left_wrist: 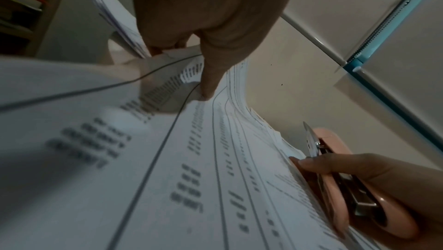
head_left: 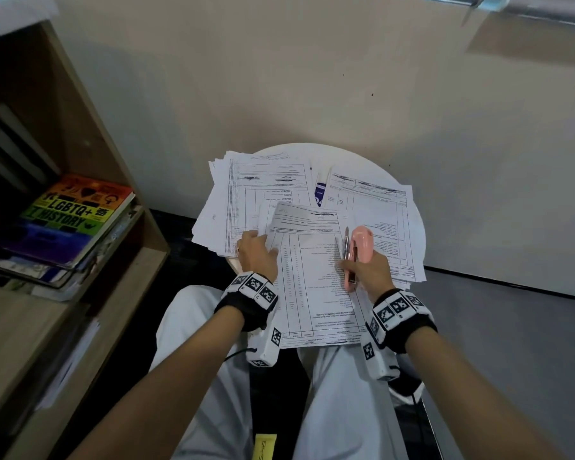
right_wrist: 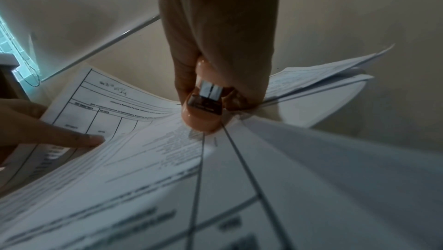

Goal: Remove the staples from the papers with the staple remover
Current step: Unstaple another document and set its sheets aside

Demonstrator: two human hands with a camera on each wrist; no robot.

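A stapled set of printed papers point(head_left: 312, 277) lies in the middle of the small round white table point(head_left: 346, 154) and hangs over its near edge toward my lap. My left hand point(head_left: 261, 247) pinches the set's left edge, thumb point(left_wrist: 210, 79) on top and the other fingers underneath. My right hand point(head_left: 351, 265) grips a pink staple remover point(head_left: 362, 239) at the set's right edge. Its metal tip point(left_wrist: 309, 136) points away from me, just above the paper. The remover's rear end point(right_wrist: 201, 119) rests against the sheets. No staple can be made out.
A loose pile of papers point(head_left: 239, 194) covers the table's left side and another pile point(head_left: 379, 210) its right, with a blue item point(head_left: 320, 194) between them. A wooden shelf with books point(head_left: 73, 217) stands at my left. A wall rises right behind the table.
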